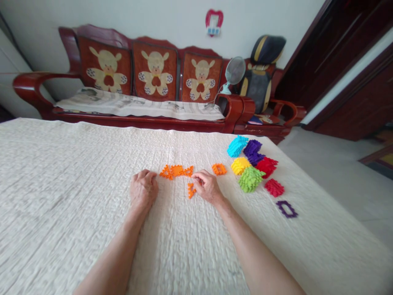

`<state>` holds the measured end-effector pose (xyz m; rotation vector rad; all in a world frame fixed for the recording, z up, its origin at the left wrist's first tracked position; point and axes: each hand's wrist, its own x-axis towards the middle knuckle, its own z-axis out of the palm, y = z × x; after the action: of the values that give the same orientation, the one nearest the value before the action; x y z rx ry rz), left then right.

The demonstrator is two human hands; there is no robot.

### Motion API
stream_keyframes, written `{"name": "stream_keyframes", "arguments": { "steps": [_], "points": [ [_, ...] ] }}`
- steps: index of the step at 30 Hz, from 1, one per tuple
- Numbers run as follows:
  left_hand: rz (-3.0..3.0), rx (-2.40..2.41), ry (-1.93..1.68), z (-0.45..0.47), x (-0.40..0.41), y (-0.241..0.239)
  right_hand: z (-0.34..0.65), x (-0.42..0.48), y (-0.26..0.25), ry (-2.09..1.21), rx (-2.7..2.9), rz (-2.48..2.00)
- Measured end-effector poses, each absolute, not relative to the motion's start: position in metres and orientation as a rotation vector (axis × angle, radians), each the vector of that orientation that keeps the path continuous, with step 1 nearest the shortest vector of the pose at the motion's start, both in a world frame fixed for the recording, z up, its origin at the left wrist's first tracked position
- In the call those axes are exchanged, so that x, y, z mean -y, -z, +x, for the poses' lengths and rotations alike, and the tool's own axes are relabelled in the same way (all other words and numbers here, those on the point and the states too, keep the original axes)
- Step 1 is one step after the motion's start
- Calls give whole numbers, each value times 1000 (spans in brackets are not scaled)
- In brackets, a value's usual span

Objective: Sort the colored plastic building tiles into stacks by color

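Observation:
On the cream cloth, my left hand (143,188) rests as a loose fist just left of a row of orange toothed plastic pieces. The row has an orange triangle (166,172) on its left, a solid orange square (177,170) in the middle and a smaller orange triangle (188,171) on its right. My right hand (208,187) has its fingers pinched together at the row's right end; what lies between the fingertips is hidden. Another orange triangle (191,190) shows partly under that thumb. Right of this hand lies an orange square frame (219,169).
Stacked toothed pieces stand at the right: light blue (237,146), dark purple (253,150), yellow (240,165), green (250,179) and red (267,166), with another red stack (274,187) nearer. A purple frame (287,209) lies by the table's right edge. Beyond is a wooden sofa (153,123).

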<state>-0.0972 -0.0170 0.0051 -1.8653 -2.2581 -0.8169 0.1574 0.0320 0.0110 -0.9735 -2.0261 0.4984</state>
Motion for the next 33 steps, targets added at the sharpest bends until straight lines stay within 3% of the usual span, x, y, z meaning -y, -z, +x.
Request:
{"name": "stream_keyframes", "arguments": {
  "steps": [17, 27, 33],
  "points": [
    [-1658, 2526, 916, -108, 15, -17, 157, -26, -18, -550, 2054, -955],
    [-1691, 2577, 767, -104, 19, -19, 140, -19, -31, -246, 2187, -862],
    [-1721, 2582, 758, -105, 19, -24, 95, -41, -44, -155, 2470, -1088]
  ]
}}
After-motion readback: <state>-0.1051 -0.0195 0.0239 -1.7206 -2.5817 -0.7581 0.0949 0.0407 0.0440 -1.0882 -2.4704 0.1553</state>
